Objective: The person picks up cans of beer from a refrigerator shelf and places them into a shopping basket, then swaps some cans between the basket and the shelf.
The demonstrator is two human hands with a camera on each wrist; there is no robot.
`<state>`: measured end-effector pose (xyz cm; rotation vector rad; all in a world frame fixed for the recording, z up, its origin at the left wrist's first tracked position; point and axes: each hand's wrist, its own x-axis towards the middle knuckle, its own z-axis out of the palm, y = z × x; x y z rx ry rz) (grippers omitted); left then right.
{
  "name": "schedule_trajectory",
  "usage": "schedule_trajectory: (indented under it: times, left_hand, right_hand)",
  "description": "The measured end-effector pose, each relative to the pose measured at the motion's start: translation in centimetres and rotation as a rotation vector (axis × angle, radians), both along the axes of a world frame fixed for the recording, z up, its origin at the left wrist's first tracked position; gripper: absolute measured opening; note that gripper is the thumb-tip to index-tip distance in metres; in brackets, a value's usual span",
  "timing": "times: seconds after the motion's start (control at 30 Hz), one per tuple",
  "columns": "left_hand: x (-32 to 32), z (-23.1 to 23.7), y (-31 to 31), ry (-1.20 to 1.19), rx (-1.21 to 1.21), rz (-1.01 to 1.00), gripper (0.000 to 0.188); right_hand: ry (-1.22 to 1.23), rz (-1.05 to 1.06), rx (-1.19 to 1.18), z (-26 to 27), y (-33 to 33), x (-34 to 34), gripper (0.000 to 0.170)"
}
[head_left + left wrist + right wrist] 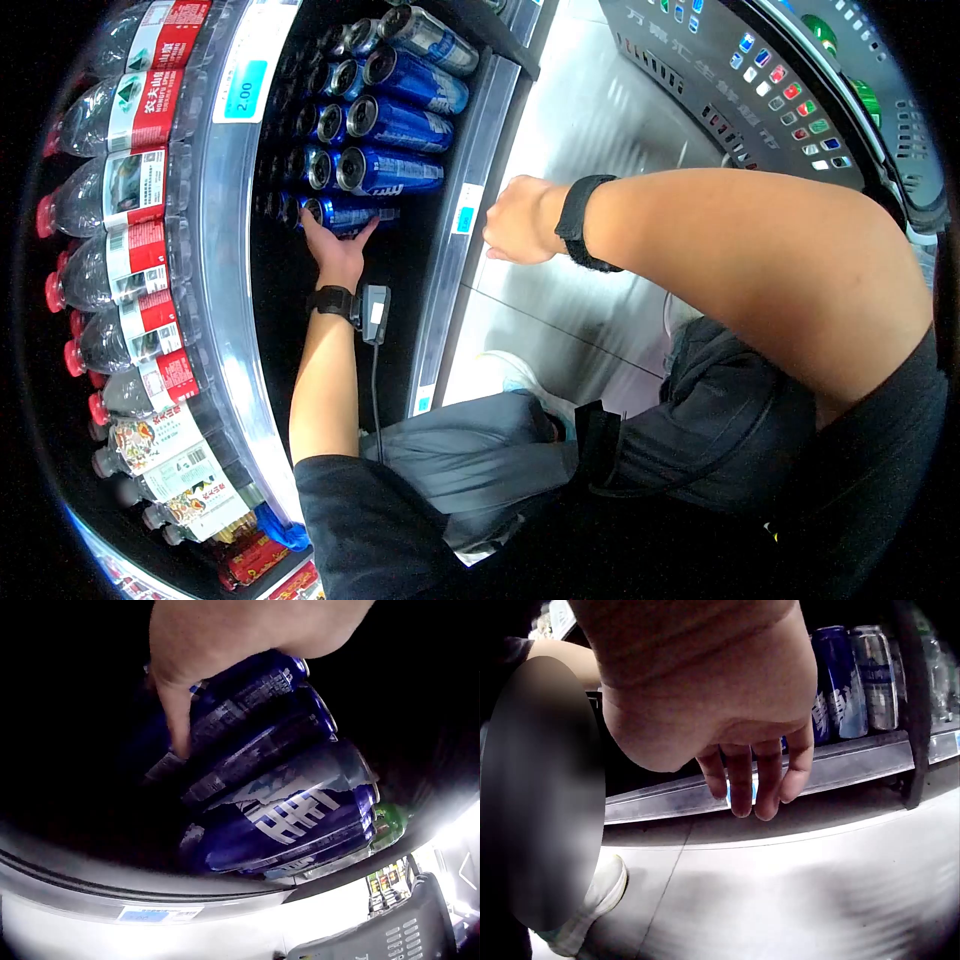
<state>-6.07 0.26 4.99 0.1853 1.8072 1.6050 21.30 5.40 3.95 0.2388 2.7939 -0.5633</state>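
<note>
Inside the dark shelf my left hand grips the blue drink can at the near end of a group, thumb on one side and fingers on the other. In the left wrist view, the thumb of that hand reaches down along the cans, and its other fingers are mostly hidden. More blue cans stand in rows beside the gripped one, with a silver-topped can at the far end. Outside the shelf edge, my right hand hangs with loosely curled fingers and holds nothing.
Red-capped water bottles line the shelf to the left, behind a clear rail with a price tag. The lower shelf edge runs between my hands. A grey shopping basket stands at the upper right over the tiled floor.
</note>
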Motion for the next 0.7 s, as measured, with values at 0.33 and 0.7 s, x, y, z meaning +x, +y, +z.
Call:
schedule_trajectory:
  times: [0.33,0.7]
  left_hand:
    - [-0.9,0.0,-0.6,-0.069,0.046,-0.073,0.061]
    - [-2.3,0.1,-1.3,-0.191,-0.075,-0.046,0.082]
  right_hand:
    - [-0.055,0.001,0.017,0.0,-0.7,0.1,0.048]
    - [-0.155,-0.084,-0.046,-2.1,-0.4,4.8,0.047]
